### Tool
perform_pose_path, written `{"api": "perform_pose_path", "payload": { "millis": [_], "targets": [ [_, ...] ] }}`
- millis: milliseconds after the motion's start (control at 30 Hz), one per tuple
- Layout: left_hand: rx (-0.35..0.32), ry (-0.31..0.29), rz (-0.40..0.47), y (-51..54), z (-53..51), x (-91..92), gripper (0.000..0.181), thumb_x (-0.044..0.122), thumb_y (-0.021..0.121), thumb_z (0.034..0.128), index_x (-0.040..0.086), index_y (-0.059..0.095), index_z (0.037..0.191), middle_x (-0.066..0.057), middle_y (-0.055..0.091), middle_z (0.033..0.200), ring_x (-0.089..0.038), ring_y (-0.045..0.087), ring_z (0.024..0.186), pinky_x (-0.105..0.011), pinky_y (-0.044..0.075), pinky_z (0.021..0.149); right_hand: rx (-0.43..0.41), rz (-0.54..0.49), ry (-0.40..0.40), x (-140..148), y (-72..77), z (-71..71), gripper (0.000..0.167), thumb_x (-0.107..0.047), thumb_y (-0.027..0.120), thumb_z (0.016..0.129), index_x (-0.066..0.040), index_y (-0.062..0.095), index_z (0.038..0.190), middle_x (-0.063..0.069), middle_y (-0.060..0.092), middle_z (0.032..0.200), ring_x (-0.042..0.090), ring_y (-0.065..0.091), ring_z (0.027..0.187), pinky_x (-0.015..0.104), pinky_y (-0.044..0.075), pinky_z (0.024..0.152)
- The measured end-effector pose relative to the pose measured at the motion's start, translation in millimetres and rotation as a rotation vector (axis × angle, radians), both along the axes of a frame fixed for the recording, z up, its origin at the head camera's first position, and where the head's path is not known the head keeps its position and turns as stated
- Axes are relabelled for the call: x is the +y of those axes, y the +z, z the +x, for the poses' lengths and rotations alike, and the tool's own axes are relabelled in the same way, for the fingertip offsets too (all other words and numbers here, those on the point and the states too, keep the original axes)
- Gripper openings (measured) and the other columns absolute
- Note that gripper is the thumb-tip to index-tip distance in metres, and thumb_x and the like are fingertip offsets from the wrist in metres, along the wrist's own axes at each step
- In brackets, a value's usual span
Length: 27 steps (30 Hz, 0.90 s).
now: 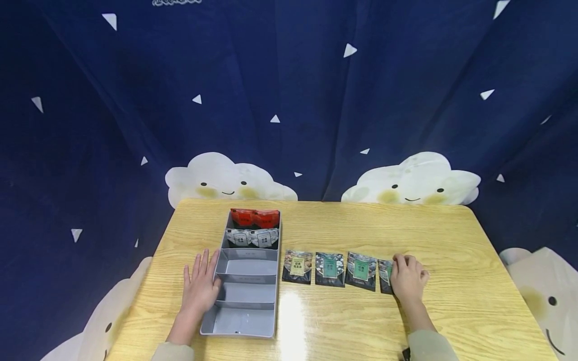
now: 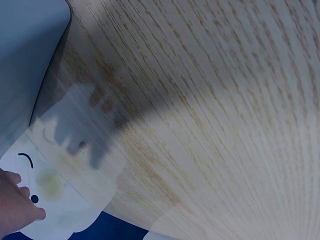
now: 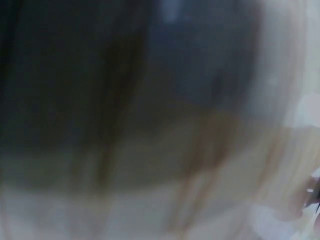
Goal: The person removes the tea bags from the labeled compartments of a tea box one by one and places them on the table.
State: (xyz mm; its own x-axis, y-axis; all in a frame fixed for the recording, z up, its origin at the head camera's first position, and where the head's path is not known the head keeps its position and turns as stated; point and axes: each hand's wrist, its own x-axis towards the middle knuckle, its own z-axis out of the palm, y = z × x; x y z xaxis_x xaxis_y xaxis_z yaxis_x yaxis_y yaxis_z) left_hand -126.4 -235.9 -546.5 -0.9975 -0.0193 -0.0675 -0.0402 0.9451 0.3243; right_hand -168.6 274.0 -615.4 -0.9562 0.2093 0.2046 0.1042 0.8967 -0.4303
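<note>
My left hand (image 1: pixel 200 286) lies with straight fingers along the left side of a grey divided tray (image 1: pixel 276 321); the thumb touches its rim. In the left wrist view, part of the tray (image 2: pixel 30 55) shows beside the hand (image 2: pixel 19 205). My right hand (image 1: pixel 408 278) grips the right part of a dark sachet with a green label (image 1: pixel 385 276), which lies at the right end of a row. Its right side is hidden under the fingers. The right wrist view is blurred, with fingers (image 3: pixel 300 207) at its right edge.
Left of the gripped sachet lie a yellow-labelled sachet (image 1: pixel 297 266) and two green-labelled sachets (image 1: pixel 330 269). Red sachets (image 1: pixel 255 218) and silver sachets (image 1: pixel 252 238) stand in the tray's two back compartments. A dark blue curtain (image 1: pixel 316 100) hangs behind the wooden table (image 1: pixel 343 326).
</note>
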Motion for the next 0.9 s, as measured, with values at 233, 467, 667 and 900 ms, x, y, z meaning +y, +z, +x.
{"api": "perform_pose_path", "payload": {
  "millis": [233,467,667,900],
  "targets": [
    [-0.003,-0.005,0.0,0.1,-0.1,0.8,0.067,0.018,0.047,0.0878,0.013,0.016,0.147,-0.019,0.008,0.151,-0.038,0.0,0.138,-0.058,-0.004,0.107,0.034,-0.044,-0.03,-9.5,17.9,-5.8,0.024,-0.018,0.039,0.097,-0.007,0.052,0.114,0.022,0.044,0.114,0.042,0.037,0.107,0.06,0.021,0.084],
    [0.008,-0.01,-0.011,-0.2,0.1,-0.2,0.067,0.018,0.047,0.088,0.012,0.016,0.147,-0.019,0.009,0.151,-0.039,0.001,0.138,-0.059,-0.003,0.107,0.129,-0.08,0.11,-57.6,56.1,-25.9,0.023,-0.017,0.048,0.094,-0.006,0.053,0.114,0.021,0.047,0.115,0.04,0.04,0.108,0.059,0.021,0.086],
    [0.013,-0.005,-0.013,-0.8,-0.2,-1.2,0.067,0.018,0.047,0.0877,0.012,0.017,0.147,-0.019,0.009,0.151,-0.038,0.001,0.138,-0.059,-0.003,0.107,0.152,-0.021,0.282,-113.3,66.1,-41.0,0.022,-0.018,0.051,0.093,-0.009,0.055,0.112,0.015,0.052,0.114,0.035,0.045,0.106,0.056,0.026,0.088],
    [0.011,-0.003,-0.015,-0.8,0.0,-1.5,0.067,0.019,0.047,0.0876,0.012,0.017,0.147,-0.019,0.009,0.151,-0.038,0.002,0.138,-0.059,-0.004,0.107,0.119,0.101,0.43,-167.3,68.0,-53.8,0.024,-0.018,0.05,0.093,-0.013,0.054,0.116,0.009,0.053,0.113,0.029,0.047,0.105,0.051,0.03,0.087]
  ]
}}
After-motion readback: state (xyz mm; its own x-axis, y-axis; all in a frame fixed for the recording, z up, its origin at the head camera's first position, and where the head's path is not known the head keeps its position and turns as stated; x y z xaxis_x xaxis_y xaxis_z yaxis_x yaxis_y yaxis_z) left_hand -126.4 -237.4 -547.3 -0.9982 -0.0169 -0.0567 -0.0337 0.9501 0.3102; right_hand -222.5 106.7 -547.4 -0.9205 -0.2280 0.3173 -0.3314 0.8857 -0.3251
